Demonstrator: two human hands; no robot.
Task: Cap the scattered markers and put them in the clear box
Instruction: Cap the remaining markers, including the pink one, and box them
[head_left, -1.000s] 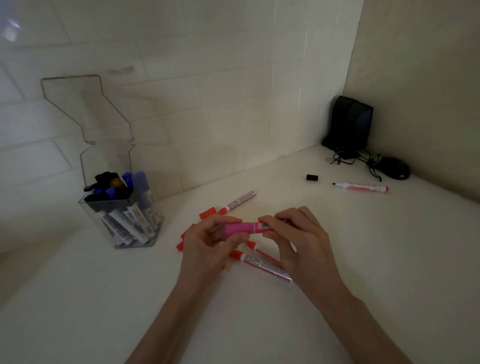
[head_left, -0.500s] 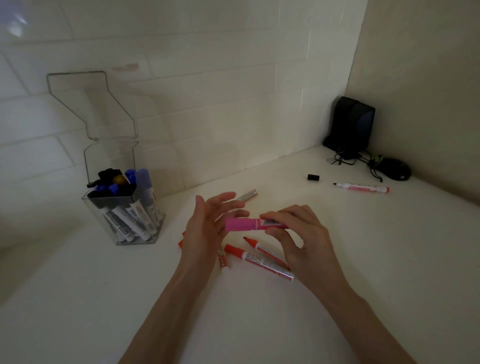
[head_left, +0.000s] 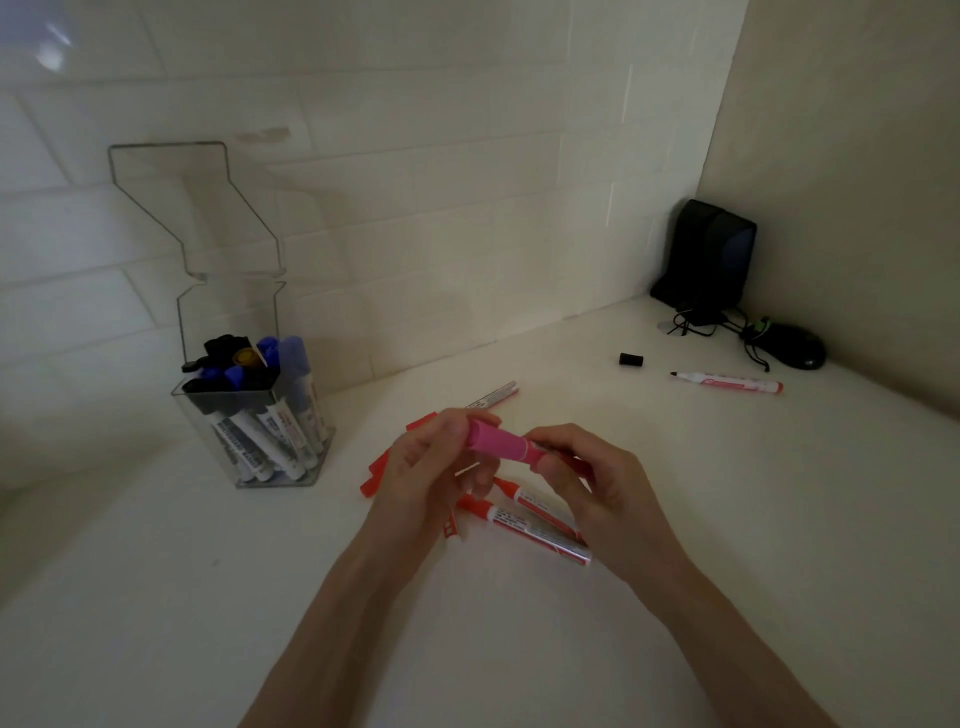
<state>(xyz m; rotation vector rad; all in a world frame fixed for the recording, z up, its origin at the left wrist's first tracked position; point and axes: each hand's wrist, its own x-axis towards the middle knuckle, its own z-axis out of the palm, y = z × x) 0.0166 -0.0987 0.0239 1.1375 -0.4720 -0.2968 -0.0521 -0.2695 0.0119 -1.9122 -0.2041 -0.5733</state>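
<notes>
The left hand (head_left: 431, 467) has its fingers curled round the end of a pink marker (head_left: 501, 444), and the right hand (head_left: 597, 483) pinches its other end. They hold it just above red markers (head_left: 535, 530) lying on the table (head_left: 675, 597). The clear box (head_left: 231, 312), with markers standing in it, is well off to the left.

One each: clear box (head_left: 231, 312), pink marker (head_left: 501, 446), black cap (head_left: 630, 359).
</notes>
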